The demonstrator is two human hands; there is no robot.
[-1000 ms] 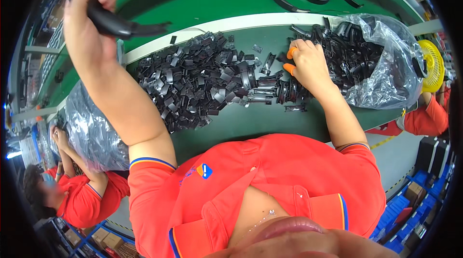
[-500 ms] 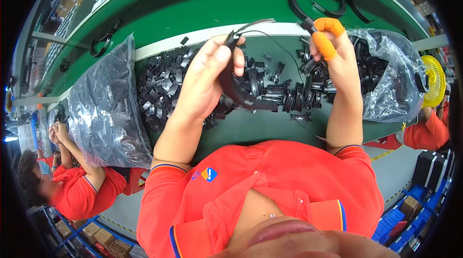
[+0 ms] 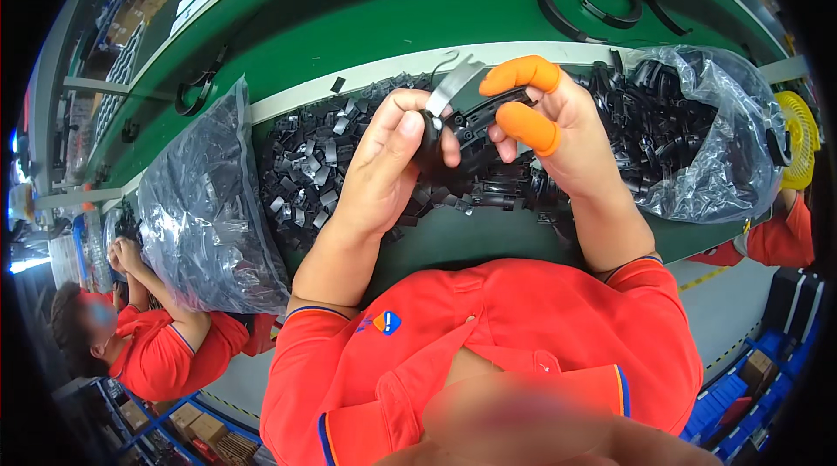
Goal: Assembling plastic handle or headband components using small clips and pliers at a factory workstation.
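Observation:
My left hand (image 3: 384, 156) is closed round a black curved band (image 3: 428, 145), which looks like a headband part. A shiny flat metal strip (image 3: 453, 85) sticks up from the band's upper end. Orange finger covers sit on the thumb and forefinger of my right hand (image 3: 567, 122). That hand pinches a narrow black piece (image 3: 478, 120) with small holes, close against the band. My fingers and motion blur hide part of where the two meet. Below and behind my hands lies a heap of small black clips (image 3: 318, 156).
Clear plastic bags stand at left (image 3: 205, 204) and right (image 3: 715, 161), the right one holding black parts. Curved black bands (image 3: 617, 17) lie on the green ledge (image 3: 375, 17). A yellow fan (image 3: 798, 139) is at far right. A co-worker in red (image 3: 166, 344) sits at left.
My right hand has come left and down from near the ledge to meet my left hand. The metal strip has turned and now shows its broad face.

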